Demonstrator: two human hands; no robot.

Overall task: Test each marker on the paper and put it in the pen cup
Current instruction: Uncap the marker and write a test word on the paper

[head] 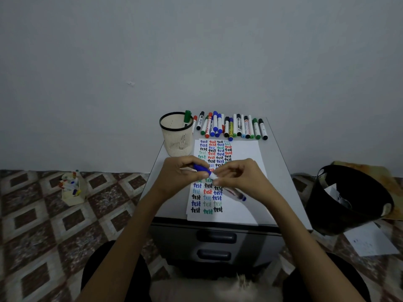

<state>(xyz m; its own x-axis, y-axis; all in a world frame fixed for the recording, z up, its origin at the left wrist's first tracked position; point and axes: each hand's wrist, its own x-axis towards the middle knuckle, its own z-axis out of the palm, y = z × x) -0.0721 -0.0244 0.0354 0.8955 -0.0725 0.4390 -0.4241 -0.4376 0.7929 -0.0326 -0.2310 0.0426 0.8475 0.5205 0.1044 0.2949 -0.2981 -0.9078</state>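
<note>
on the floor at far left we are noting a small box [73, 192] of spare markers, well apart from the work. on the worktop [279, 171] the pen cup [177, 138] is standing upright at the rear left corner, just beside the paper [244, 153], which makes a short carry for each tested marker. one green marker [187, 117] is leaning inside it. rows of "test" are filling the sheet's left half.

the left hand [181, 173] is grasping the blue marker [201, 168] above the middle of the paper, steadying the barrel. the right hand [242, 177] is pinching that marker's white end with curled fingertips. we are judging this a cap being pulled or seated, though we cannot tell which. a second marker [238, 195] is showing beneath the right hand; whether held or lying, we cannot tell.

the row of markers [231, 127], presumably awaiting test, is lying along the rear edge within reach. a black bin [349, 203] is standing on the floor at right.
</note>
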